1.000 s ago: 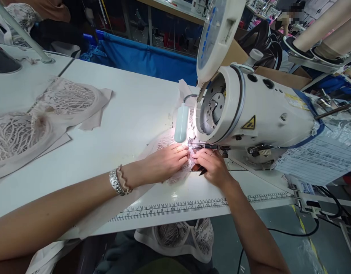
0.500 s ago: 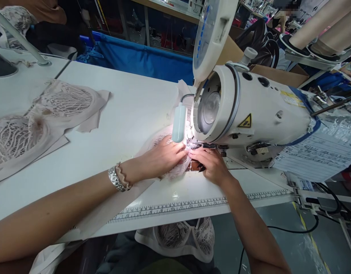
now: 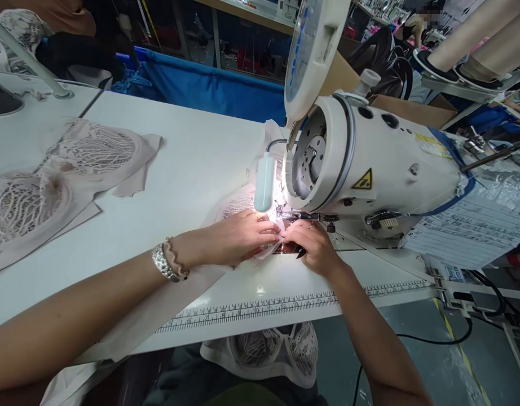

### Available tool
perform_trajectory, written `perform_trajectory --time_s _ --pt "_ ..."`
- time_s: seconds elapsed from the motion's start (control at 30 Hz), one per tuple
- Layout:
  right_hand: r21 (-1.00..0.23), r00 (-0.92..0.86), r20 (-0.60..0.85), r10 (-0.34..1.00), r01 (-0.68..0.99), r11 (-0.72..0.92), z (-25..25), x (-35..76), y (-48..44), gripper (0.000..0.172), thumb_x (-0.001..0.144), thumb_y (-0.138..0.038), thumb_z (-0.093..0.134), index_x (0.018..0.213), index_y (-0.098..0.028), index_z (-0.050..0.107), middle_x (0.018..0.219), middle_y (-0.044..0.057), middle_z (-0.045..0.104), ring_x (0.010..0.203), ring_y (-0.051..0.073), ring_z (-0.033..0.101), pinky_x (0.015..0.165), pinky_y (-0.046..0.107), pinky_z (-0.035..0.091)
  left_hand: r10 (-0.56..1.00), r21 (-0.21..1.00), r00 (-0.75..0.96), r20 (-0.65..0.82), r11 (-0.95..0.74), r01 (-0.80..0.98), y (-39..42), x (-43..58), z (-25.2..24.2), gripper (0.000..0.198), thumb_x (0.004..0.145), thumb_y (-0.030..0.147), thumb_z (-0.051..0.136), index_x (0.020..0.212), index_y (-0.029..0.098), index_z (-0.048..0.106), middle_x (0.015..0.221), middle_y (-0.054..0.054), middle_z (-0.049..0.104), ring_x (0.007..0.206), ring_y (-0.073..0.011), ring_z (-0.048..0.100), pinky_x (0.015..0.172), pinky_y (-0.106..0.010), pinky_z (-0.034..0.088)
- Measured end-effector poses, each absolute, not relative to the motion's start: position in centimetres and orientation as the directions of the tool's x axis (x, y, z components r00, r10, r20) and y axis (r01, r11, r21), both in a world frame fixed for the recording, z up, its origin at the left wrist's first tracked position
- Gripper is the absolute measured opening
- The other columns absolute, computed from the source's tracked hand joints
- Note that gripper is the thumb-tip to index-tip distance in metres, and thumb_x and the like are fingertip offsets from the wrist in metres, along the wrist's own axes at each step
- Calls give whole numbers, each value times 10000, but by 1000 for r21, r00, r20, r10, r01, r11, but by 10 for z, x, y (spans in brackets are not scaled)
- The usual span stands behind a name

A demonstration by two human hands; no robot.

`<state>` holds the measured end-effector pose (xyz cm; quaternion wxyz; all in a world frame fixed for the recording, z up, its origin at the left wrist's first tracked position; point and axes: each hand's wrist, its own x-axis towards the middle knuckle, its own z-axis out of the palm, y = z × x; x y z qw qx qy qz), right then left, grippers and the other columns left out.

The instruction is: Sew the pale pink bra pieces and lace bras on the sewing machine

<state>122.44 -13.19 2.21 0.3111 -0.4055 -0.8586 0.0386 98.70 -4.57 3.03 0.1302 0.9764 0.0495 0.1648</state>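
Observation:
A white sewing machine [image 3: 370,163] stands on the white table [image 3: 192,163], with a small lamp [image 3: 264,181] lit beside its needle. Under the needle lies a pale lace piece [image 3: 238,206]. My left hand [image 3: 237,238] rests on this lace with its fingers pressed together, pinching the fabric at the presser foot. My right hand [image 3: 309,243] is closed on the same lace from the right, fingertips almost touching those of the left. A silver bracelet and a hair tie [image 3: 167,262] sit on my left wrist.
Several lace bra cups [image 3: 65,169] lie stacked at the table's left. A printed ruler strip [image 3: 260,307] runs along the front edge. More lace [image 3: 264,349] hangs over my lap. Paper sheets [image 3: 471,225] lie right of the machine; a blue bin [image 3: 213,90] stands behind.
Both hands have shifted slightly, drawing the lace toward me at the needle. The machine's handwheel shows a different position.

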Motion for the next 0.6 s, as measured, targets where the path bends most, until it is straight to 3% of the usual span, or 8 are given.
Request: perform_trajectory --time_s 0.13,0.2,0.3,0.4,0.5,0.6 --pt "-297 -444 457 770 740 603 19 1226 -132 393 858 26 385 1037 -214 641 922 52 703 939 203 639 818 352 535 181 67 953 244 -983 169 -60 994 29 566 901 498 690 1315 137 555 1214 -149 632 919 -250 563 692 -359 411" --pt "-265 -446 453 772 760 594 17 1228 -132 440 834 41 377 1087 -203 642 993 71 710 967 209 645 834 354 537 220 -24 941 259 -972 234 -67 999 26 572 914 540 659 1266 97 576 1142 -154 646 853 -238 550 666 -359 403" --pt "-233 -456 451 767 770 594 16 1230 -132 422 847 36 414 1083 -208 664 1036 77 717 962 207 656 814 342 546 206 -50 930 305 -972 231 -70 1002 23 377 976 446 600 1108 94 634 1038 -128 666 807 -216 540 659 -352 403" --pt "-217 -479 484 732 745 631 18 1229 -133 292 891 -12 510 991 -221 688 1038 64 736 986 205 662 823 341 545 194 41 913 360 -981 192 -66 1001 22 274 1032 345 502 971 122 649 931 -96 673 775 -198 536 668 -341 412" --pt "-185 -512 511 690 718 671 21 1227 -133 242 903 -29 549 954 -218 691 1021 51 758 988 207 668 851 365 541 229 141 895 384 -972 188 -62 999 21 198 1032 189 446 1021 144 638 941 -82 673 747 -175 533 683 -331 425" --pt "-159 -510 517 687 732 662 22 1226 -133 273 909 -19 518 985 -209 699 987 50 767 955 213 674 831 377 551 261 162 895 363 -963 215 -62 999 22 241 996 71 407 1088 142 618 1006 -96 668 765 -172 543 719 -343 445"
